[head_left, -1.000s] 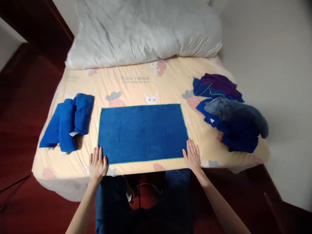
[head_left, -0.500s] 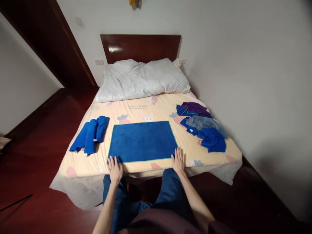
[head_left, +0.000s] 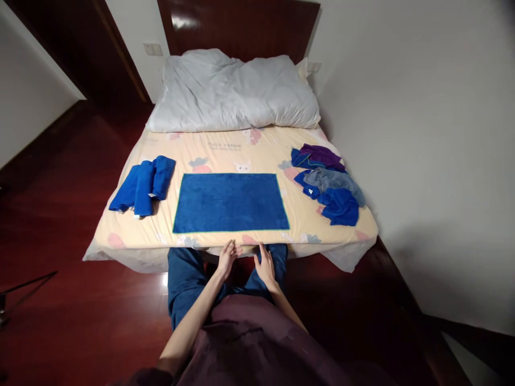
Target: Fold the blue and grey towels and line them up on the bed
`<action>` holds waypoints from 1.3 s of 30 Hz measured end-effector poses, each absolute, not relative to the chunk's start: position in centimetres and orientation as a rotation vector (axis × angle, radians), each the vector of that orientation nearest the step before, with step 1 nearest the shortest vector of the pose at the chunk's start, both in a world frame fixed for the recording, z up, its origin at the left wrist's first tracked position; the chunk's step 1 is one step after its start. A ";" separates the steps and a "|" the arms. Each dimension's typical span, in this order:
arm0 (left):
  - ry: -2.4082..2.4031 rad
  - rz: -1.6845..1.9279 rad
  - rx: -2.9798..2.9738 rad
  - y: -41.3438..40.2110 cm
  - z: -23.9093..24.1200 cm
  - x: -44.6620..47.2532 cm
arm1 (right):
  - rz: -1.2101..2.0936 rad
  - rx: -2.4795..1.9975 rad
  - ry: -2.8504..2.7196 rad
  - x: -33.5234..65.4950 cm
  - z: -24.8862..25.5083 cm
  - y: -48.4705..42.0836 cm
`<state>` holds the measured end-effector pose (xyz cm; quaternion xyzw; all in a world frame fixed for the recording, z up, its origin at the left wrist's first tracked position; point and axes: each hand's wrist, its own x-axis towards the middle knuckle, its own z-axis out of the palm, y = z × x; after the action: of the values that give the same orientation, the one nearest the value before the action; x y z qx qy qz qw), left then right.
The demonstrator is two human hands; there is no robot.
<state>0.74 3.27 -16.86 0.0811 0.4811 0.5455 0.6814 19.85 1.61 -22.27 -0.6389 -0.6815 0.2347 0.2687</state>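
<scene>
Both hands pulling back off towel (head_left: 230, 202) corners, meeting lower centre below bed (head_left: 261, 153) edge. I'm seeing left hand (head_left: 226, 257), right hand (head_left: 265, 265) loosely open, holding nothing. Towel lying flat mid-frame, unfolded; folded ones (head_left: 142, 182) sitting left; pile (head_left: 330, 188) waiting right.

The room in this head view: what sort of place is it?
Most likely a home bedroom: a bed with a cartoon-print sheet, a white duvet bunched against a dark wooden headboard, and a blue towel spread flat on it.
</scene>
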 end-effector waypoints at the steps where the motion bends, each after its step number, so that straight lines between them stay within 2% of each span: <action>1: 1.004 1.257 0.061 4.3 -16.5 1.0 | 0.629 -1.725 -1.846 19.9 -22.4 1.5; 8: 0.803 1.405 -0.376 8.1 -16.5 2.0 | 0.608 -1.751 -1.818 19.6 -22.3 1.2; 19: 0.860 1.435 -0.337 10.6 -17.3 3.8 | 0.615 -1.788 -1.583 19.8 -21.0 3.7; 24: 0.880 1.483 -0.325 10.4 -17.9 4.3 | 0.597 -1.692 -1.681 17.5 -16.0 14.3; 29: 0.900 1.494 -0.354 10.8 -18.3 4.3 | 0.516 -1.520 -2.085 11.9 -11.7 29.4; 34: 0.923 1.454 -0.354 10.9 -18.7 4.0 | 0.527 -1.757 -2.350 6.9 -11.7 40.8; 39: 0.945 1.422 -0.394 10.9 -19.1 3.8 | 0.548 -1.842 -2.455 4.4 -13.4 46.6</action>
<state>3.78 10.92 -19.11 -0.1726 0.4142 0.6235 0.6402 4.39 46.62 -13.38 -0.5909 -0.7872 0.1759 0.0119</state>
